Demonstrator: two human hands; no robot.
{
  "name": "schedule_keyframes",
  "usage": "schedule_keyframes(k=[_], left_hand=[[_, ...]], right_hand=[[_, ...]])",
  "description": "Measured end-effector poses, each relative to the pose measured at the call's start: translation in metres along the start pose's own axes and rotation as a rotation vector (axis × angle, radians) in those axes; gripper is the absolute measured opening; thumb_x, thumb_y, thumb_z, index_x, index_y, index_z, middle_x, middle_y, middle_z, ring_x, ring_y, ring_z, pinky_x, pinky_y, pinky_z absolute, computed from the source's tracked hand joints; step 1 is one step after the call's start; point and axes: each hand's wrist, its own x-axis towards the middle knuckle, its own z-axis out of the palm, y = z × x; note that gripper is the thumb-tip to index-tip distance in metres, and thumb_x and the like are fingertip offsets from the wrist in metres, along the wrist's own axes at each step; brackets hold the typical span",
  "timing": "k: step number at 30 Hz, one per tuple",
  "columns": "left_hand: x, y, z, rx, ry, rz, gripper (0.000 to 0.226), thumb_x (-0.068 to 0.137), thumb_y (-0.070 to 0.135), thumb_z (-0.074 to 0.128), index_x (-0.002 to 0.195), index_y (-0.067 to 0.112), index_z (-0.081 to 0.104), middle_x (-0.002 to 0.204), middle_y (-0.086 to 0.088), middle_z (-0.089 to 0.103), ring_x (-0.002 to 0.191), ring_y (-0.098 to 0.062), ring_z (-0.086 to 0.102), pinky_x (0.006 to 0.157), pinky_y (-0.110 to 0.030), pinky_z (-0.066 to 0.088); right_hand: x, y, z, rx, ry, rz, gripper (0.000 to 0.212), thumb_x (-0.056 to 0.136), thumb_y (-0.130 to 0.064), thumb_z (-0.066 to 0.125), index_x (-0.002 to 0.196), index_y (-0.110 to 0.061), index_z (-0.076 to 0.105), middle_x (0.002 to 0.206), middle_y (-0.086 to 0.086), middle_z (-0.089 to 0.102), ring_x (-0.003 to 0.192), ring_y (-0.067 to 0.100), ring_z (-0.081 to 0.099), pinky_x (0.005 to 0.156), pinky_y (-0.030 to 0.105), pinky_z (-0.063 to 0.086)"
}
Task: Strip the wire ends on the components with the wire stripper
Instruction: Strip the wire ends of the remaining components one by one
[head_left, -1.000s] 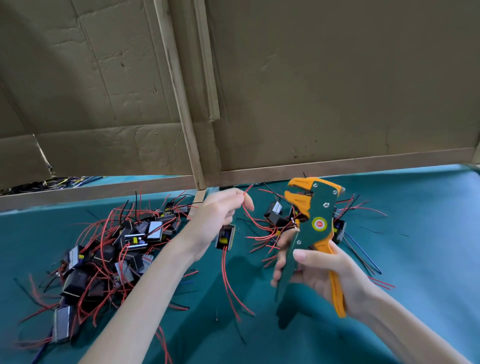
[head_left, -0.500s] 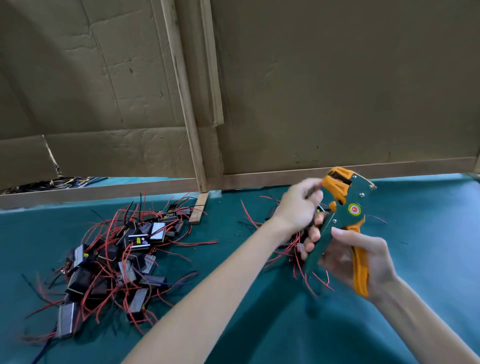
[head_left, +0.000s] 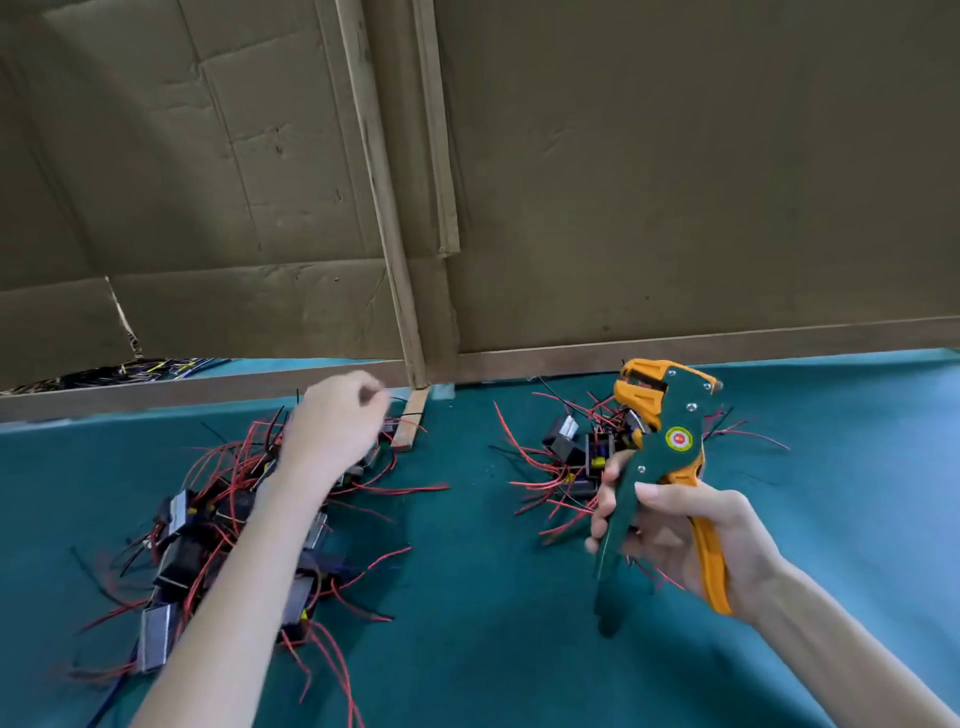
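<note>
Green tabletop (head_left: 493, 623), cardboard (head_left: 675, 182) behind. Blurred left hand (head_left: 332, 431) curls over the left-edge component pile (head_left: 208, 545), perhaps pinching something; I cannot tell. It has come away from the wire stripper (head_left: 660, 457), gripped upright by the right hand (head_left: 691, 540) near the back-edge pile (head_left: 571, 452)

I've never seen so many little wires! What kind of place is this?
Probably a small electronics assembly workbench: piles of small black box-shaped components with red wires lie on a teal cloth-covered table, the right hand holds a green-and-orange wire stripper, and brown cardboard panels screen the back.
</note>
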Motion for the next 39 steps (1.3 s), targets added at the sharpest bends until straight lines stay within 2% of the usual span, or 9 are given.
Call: schedule_keyframes(k=[4,7,12,17,21,24,29,34,39], left_hand=[[0.002,-0.047,0.005,0.393,-0.128,-0.219,0.023,0.093,0.029,0.056,0.107,0.013,0.065,0.105,-0.007,0.067,0.095,-0.029,0.062,0.074,-0.032,0.048],[0.004,-0.054,0.01,0.491,-0.118,-0.213,0.027,0.09,0.036,0.059,0.103,0.013,0.066,0.101,-0.006,0.066,0.093,-0.029,0.062,0.07,-0.03,0.046],[0.002,-0.051,0.02,0.623,-0.113,-0.142,0.035,0.086,0.043,0.064,0.102,0.012,0.065,0.104,-0.007,0.064,0.1,-0.028,0.059,0.083,-0.034,0.042],[0.001,-0.047,0.012,0.235,-0.186,-0.153,0.029,0.074,0.034,0.077,0.088,0.017,0.058,0.075,0.002,0.065,0.075,-0.016,0.058,0.058,-0.028,0.04],[0.001,-0.042,0.009,0.051,-0.265,-0.091,0.038,0.077,0.034,0.078,0.099,0.019,0.052,0.087,0.006,0.057,0.084,-0.016,0.055,0.066,-0.031,0.037],[0.001,-0.037,0.003,-0.068,-0.198,-0.019,0.03,0.08,0.032,0.076,0.097,0.021,0.054,0.09,0.005,0.057,0.09,-0.019,0.056,0.073,-0.031,0.04],[-0.002,-0.022,-0.017,-0.466,-0.073,0.083,0.033,0.078,0.016,0.078,0.097,0.03,0.054,0.097,0.0,0.061,0.086,-0.016,0.06,0.082,-0.03,0.048],[-0.009,-0.004,-0.028,-0.655,-0.015,0.186,0.046,0.076,0.001,0.076,0.099,0.036,0.056,0.1,-0.003,0.057,0.082,-0.014,0.056,0.078,-0.024,0.048],[-0.015,0.01,-0.023,-0.618,-0.054,0.264,0.057,0.074,-0.006,0.075,0.105,0.035,0.051,0.088,0.001,0.053,0.067,-0.009,0.051,0.065,-0.015,0.044]], right_hand=[[0.001,0.004,0.0,-0.016,-0.002,0.007,0.03,0.069,-0.011,0.069,0.097,-0.004,0.066,0.084,0.019,0.059,0.077,0.035,0.062,0.076,0.05,0.054],[0.002,0.007,0.001,-0.03,0.008,0.016,0.03,0.068,-0.011,0.069,0.097,-0.004,0.065,0.084,0.02,0.058,0.077,0.035,0.062,0.076,0.05,0.054],[0.002,0.009,0.0,-0.033,0.012,0.02,0.029,0.069,-0.01,0.069,0.097,-0.004,0.065,0.085,0.021,0.058,0.077,0.035,0.062,0.076,0.05,0.054],[0.002,0.009,0.002,-0.033,0.023,0.019,0.026,0.071,-0.006,0.065,0.097,-0.004,0.066,0.084,0.021,0.058,0.076,0.036,0.062,0.075,0.05,0.054],[0.001,0.009,0.004,-0.037,0.039,0.023,0.024,0.073,-0.006,0.058,0.095,-0.003,0.066,0.084,0.021,0.058,0.075,0.036,0.062,0.075,0.05,0.054],[0.0,0.009,0.006,-0.039,0.037,0.026,0.023,0.074,-0.006,0.057,0.094,-0.004,0.067,0.083,0.02,0.059,0.075,0.035,0.062,0.075,0.05,0.055],[0.0,0.009,0.007,-0.032,0.038,0.027,0.024,0.072,-0.006,0.06,0.094,-0.003,0.066,0.084,0.021,0.059,0.074,0.036,0.062,0.075,0.05,0.055],[0.0,0.009,0.007,-0.035,0.04,0.023,0.026,0.071,-0.007,0.062,0.096,-0.003,0.066,0.084,0.021,0.058,0.075,0.037,0.062,0.076,0.052,0.054],[0.001,0.009,0.006,-0.036,0.043,0.009,0.026,0.071,-0.006,0.061,0.096,-0.003,0.065,0.084,0.021,0.059,0.076,0.037,0.062,0.075,0.051,0.054]])
